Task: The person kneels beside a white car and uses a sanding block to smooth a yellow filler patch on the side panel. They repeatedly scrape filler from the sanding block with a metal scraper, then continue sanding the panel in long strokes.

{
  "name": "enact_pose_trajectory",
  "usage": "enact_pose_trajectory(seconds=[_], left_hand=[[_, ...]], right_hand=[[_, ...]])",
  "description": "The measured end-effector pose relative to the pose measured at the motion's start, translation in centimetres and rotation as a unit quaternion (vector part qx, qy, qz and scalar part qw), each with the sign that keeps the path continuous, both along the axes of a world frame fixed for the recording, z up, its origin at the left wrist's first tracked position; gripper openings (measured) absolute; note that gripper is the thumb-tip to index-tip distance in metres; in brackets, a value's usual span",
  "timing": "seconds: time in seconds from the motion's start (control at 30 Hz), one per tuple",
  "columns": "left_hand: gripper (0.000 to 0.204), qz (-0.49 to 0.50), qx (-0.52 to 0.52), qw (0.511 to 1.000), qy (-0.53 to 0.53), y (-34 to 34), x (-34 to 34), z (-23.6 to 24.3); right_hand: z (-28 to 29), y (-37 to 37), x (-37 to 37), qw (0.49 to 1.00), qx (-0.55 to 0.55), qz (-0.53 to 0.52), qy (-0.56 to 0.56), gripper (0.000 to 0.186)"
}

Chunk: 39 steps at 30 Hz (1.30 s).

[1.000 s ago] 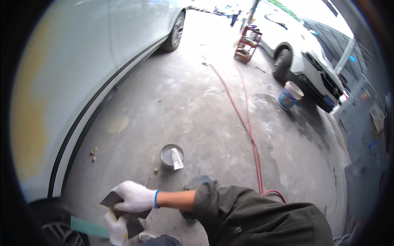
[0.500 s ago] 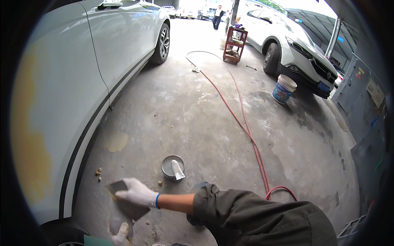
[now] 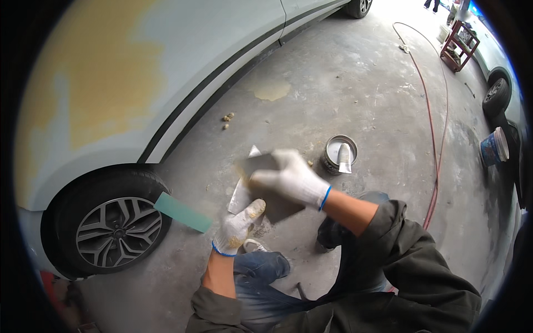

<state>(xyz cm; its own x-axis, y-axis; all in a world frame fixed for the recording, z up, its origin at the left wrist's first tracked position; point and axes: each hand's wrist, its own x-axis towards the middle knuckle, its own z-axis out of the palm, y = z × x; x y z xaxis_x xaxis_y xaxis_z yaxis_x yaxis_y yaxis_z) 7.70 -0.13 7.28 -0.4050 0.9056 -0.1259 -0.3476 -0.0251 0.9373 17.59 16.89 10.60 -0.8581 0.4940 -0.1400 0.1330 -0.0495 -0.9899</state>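
Observation:
My right hand (image 3: 294, 177), in a white knit glove with a blue cuff, closes round a dark flat spreader (image 3: 260, 163). Its edge looks yellowish, and motion blurs it. My left hand (image 3: 236, 228), gloved and stained yellow, pinches a flat grey plate (image 3: 240, 195) under its thumb. The two flat pieces overlap, so where one ends and the other begins is unclear. Right of my right hand stands an open round tin (image 3: 331, 164) with a white tube (image 3: 345, 156) lying over its top. Yellowish filler (image 3: 111, 83) covers patches of the white car's panel.
The car's wheel (image 3: 116, 230) is at lower left, with a green strip (image 3: 183, 212) beside it. Small yellowish lumps (image 3: 227, 117) lie on the concrete. A red hose (image 3: 428, 111) runs down the right side. Farther right are a bucket (image 3: 494, 147) and a red cart (image 3: 459, 47).
My view has swung left and down, bringing the wheel, the green strip and my legs into sight. My left hand now shows fully; both hands still hold the flat pieces close together.

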Motion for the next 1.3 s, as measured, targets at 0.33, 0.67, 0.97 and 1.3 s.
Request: enact_pose_trajectory(seconds=[0.33, 0.67, 0.97, 1.3], left_hand=[[0.049, -0.03, -0.102, 0.994, -0.001, 0.5, 0.5, -1.4], [0.053, -0.026, -0.103, 0.981, 0.16, 0.9, 0.6, 0.8], [0.127, -0.171, 0.11, 0.975, -0.085, 0.3, -1.1, -2.5], [0.077, -0.111, 0.058, 0.991, -0.052, 2.0, -0.7, 1.2]], right_hand=[[-1.6, 0.3, 1.0, 0.992, -0.001, 0.121, -0.042, 0.04], [-2.3, -0.7, 1.2, 0.995, 0.011, 0.095, -0.012, 0.034], [-1.1, 0.2, 1.9, 0.936, -0.33, 0.09, 0.084, 0.039], [-0.6, -0.4, 1.6, 0.92, -0.379, 0.001, 0.099, 0.036]])
